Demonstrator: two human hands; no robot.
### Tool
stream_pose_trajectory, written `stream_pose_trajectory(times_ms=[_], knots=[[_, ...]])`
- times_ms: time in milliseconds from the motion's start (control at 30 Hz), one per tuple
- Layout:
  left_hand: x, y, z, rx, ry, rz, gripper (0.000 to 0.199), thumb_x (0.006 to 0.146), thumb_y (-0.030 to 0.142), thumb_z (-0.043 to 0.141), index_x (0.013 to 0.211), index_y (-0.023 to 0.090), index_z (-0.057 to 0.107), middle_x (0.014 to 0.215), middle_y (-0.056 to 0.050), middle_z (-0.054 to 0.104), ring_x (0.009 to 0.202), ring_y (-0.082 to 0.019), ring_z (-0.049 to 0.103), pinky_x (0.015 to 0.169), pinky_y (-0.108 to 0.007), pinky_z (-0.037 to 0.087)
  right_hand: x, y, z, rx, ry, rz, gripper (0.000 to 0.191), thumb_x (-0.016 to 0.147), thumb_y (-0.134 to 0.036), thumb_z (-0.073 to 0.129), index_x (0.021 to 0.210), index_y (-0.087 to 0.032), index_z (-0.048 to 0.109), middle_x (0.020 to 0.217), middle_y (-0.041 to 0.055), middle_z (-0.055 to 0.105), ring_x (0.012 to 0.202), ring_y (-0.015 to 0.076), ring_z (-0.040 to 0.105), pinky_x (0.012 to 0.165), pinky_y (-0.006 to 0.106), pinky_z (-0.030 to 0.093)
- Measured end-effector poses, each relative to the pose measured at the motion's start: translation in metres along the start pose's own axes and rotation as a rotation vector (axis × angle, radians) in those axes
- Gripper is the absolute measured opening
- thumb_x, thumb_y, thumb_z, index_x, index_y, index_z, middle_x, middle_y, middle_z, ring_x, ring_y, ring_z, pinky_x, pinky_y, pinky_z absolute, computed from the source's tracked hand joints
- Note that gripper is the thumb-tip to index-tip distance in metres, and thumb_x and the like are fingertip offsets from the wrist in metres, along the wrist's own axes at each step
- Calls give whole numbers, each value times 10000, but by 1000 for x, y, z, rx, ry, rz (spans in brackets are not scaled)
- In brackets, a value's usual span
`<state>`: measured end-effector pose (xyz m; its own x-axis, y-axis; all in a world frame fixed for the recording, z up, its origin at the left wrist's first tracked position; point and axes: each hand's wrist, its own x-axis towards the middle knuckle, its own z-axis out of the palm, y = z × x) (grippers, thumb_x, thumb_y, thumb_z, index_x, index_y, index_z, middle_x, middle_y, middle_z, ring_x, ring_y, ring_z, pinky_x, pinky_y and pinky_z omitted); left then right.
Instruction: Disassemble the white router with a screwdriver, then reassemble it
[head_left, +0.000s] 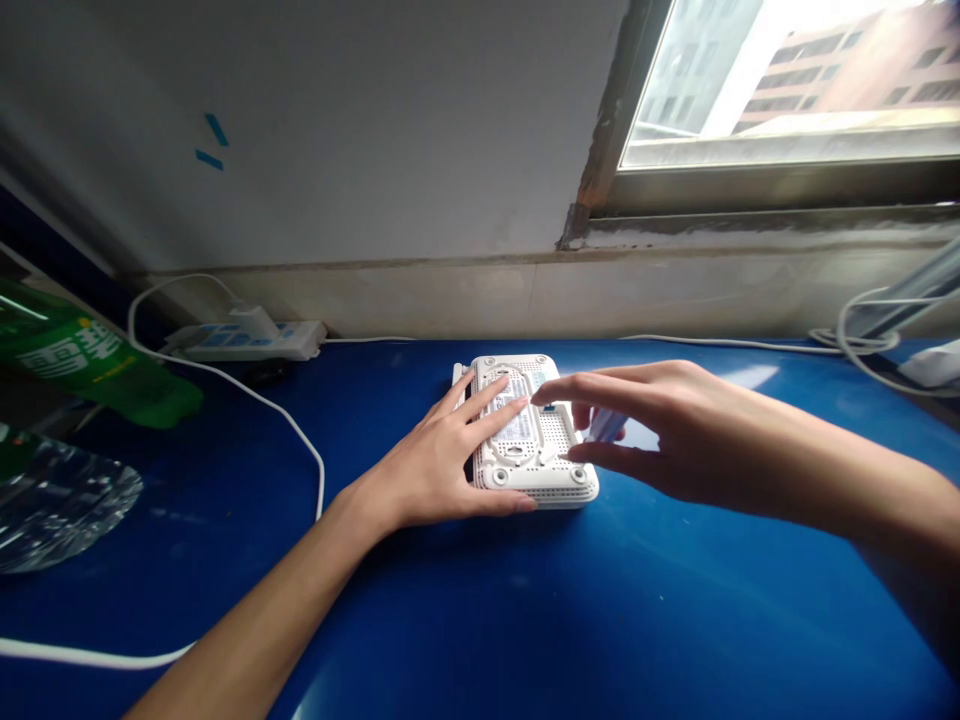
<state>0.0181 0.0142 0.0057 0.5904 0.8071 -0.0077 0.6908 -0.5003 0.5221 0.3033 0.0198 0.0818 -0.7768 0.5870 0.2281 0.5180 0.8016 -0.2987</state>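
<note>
Head view: left hand (427, 465) lies flat on an overturned white router (534, 430), right hand (630, 430) reaches over it, hands apart.

Office-like indoor workroom, though a dorm or home study can't be ruled out: glossy blue desk (675, 620) against a scuffed white wall (337, 130), power strip (247, 342) and white cable (255, 395) at eleven o'clock, green soda bottle (82, 355) at nine, window (787, 85) at one o'clock overlooking a multi-storey building (847, 70).
</note>
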Motion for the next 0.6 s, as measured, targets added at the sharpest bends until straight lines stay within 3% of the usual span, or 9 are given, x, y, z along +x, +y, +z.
stream_pose_trajectory(times_ms=[300, 433, 600], knots=[[0, -3, 2, -1, 21, 17, 1132, 797, 873, 739, 1730, 403, 300, 1841, 17, 121, 1680, -494, -56, 1335, -738, 158, -1, -3, -2, 138, -31, 90, 588, 949, -243, 757, 1495, -356, 569, 1054, 22, 820, 821, 208, 780, 674, 275, 581], [1, -2, 2, 15, 16, 17, 1132, 804, 882, 723, 1731, 381, 311, 1841, 15, 127, 1685, -483, -47, 1341, -721, 164, 1, -4, -2, 213, -103, 234, 491, 970, -307, 734, 1435, -334, 576, 925, 7, 803, 725, 196, 753, 643, 281, 577], [1, -2, 2, 14, 19, 25, 1106, 823, 859, 728, 1731, 376, 320, 1843, 2, 129, 1683, -497, -34, 1332, -734, 180, 4, -1, -4, 324, -184, 238, 330, 1004, -428, 705, 1310, -331, 623, 917, -9, 817, 725, 177, 765, 579, 243, 538]])
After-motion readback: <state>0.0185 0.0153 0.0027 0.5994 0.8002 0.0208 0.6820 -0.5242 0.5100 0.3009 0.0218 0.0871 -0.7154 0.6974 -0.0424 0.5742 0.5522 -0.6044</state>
